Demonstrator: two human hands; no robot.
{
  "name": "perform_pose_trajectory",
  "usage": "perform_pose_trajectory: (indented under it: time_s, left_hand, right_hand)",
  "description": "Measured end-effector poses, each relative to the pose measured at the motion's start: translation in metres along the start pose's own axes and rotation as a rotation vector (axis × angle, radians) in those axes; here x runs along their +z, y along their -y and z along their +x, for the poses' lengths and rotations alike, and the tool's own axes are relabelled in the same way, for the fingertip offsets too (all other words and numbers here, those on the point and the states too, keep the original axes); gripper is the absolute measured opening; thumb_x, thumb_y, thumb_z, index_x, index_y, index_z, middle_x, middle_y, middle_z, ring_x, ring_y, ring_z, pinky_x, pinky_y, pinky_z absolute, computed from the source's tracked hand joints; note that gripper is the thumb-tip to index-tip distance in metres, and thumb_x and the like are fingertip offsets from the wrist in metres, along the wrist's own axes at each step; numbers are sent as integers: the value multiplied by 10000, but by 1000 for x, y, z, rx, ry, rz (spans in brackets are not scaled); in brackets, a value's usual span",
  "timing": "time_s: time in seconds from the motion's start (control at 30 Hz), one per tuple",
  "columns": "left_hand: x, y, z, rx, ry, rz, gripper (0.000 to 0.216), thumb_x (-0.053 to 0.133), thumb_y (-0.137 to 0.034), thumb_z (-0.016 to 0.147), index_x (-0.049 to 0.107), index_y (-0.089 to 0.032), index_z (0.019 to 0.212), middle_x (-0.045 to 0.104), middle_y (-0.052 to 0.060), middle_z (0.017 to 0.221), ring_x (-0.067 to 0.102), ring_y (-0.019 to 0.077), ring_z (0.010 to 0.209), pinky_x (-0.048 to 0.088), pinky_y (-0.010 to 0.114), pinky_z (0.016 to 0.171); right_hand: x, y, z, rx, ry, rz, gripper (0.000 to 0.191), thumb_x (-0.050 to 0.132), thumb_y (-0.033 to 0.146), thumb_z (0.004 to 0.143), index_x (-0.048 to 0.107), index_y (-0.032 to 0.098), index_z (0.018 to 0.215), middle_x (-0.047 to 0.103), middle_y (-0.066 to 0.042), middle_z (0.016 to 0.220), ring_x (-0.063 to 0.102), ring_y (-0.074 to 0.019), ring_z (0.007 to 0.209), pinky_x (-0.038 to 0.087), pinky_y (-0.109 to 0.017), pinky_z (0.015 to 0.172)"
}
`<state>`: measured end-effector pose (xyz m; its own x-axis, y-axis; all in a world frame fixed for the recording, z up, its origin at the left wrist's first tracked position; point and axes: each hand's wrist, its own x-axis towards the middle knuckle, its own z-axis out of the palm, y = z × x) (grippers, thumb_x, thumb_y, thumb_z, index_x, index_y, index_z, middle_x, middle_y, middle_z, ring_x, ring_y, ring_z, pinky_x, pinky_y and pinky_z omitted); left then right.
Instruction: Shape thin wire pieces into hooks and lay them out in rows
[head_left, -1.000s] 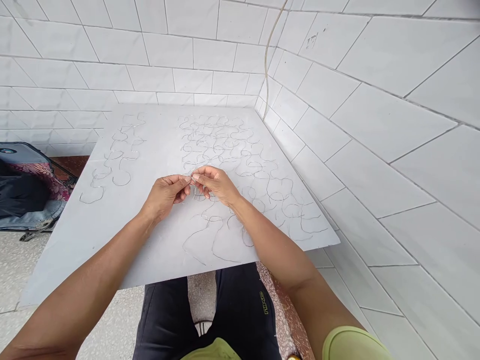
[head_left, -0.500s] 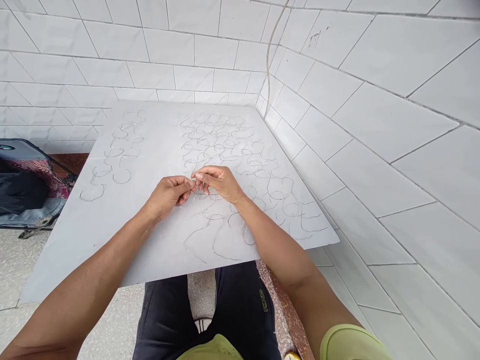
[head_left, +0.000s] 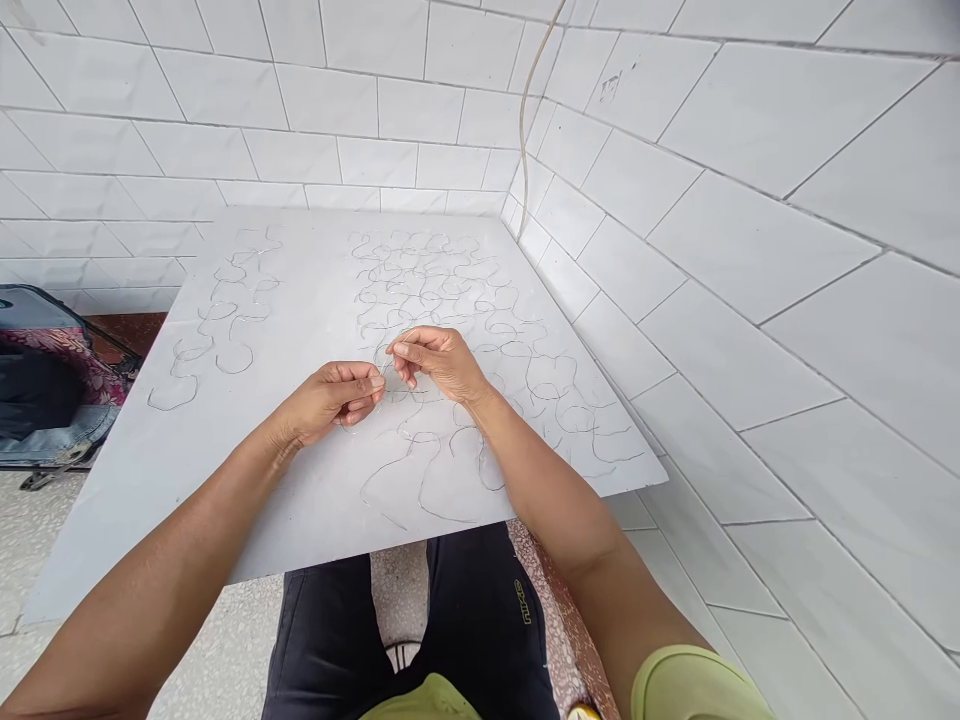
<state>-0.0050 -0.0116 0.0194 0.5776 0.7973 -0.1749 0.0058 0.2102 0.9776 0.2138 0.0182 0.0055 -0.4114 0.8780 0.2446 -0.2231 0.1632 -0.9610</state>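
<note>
Over the middle of a grey-white board (head_left: 300, 480), my left hand (head_left: 341, 395) pinches a thin, curly wire-like strand with thumb and index finger. Close by on the right, my right hand (head_left: 435, 362) also has its thumb and fingertips pressed together on the thin strand. A small gap separates the two hands. The strand is so fine that its ends are hard to follow. Beneath and around the hands lie many similar curled strands (head_left: 420, 440), grouped mostly on the board's right half. A smaller group of curled strands (head_left: 235, 350) lies to the left.
White tiled walls (head_left: 345, 100) meet in a corner behind and to the right of the board. A cable (head_left: 523, 130) hangs down that corner. At the left stands a folding chair (head_left: 45, 330) with a dark item on it. My legs are under the board's near edge.
My hands have moved slightly apart, the left one drawing back to the left with its pinch kept. The whole view has shifted a little.
</note>
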Motion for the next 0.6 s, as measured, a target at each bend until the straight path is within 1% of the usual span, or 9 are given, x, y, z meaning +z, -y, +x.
perform_pose_trajectory:
  time_s: [0.1, 0.23, 0.37, 0.53, 0.6]
  left_hand:
    - [2, 0, 0, 2, 2, 3, 366, 770, -473, 862, 616, -181, 703, 309, -39, 600, 261, 73, 496, 157, 263, 492]
    - [5, 0, 1, 4, -24, 19, 367, 776, -486, 844, 617, -182, 715, 371, -24, 609, 277, 72, 489, 166, 263, 489]
    - [4, 2, 2, 7, -24, 25, 340, 752, -482, 868, 632, -185, 753, 374, -26, 595, 287, 81, 492, 173, 266, 498]
    - [7, 3, 0, 16, -6, 21, 320, 703, -469, 920, 627, -192, 780, 368, -31, 560, 281, 92, 506, 172, 276, 518]
    - [11, 2, -1, 11, -15, 25, 324, 692, -476, 923, 619, -195, 780, 365, -32, 548, 280, 96, 505, 164, 278, 519]
  right_hand:
    - [0, 1, -1, -30, -36, -54, 330, 790, 505, 863, 746, 179, 876, 699, -31, 803, 629, -130, 646, 524, -256, 542]
    - [2, 2, -3, -32, -90, -175, 310, 767, 497, 884, 733, 191, 848, 703, -28, 797, 611, -127, 642, 523, -257, 566]
    - [6, -3, -4, -109, -153, -318, 259, 722, 454, 929, 734, 212, 838, 704, -22, 798, 621, -132, 659, 509, -259, 590]
    - [16, -15, -3, -206, -251, -466, 230, 675, 435, 964, 764, 246, 869, 719, -22, 823, 635, -148, 699, 546, -301, 723]
    - [19, -18, -3, -211, -279, -476, 238, 664, 448, 968, 772, 254, 882, 721, -29, 842, 646, -156, 723, 553, -303, 729]
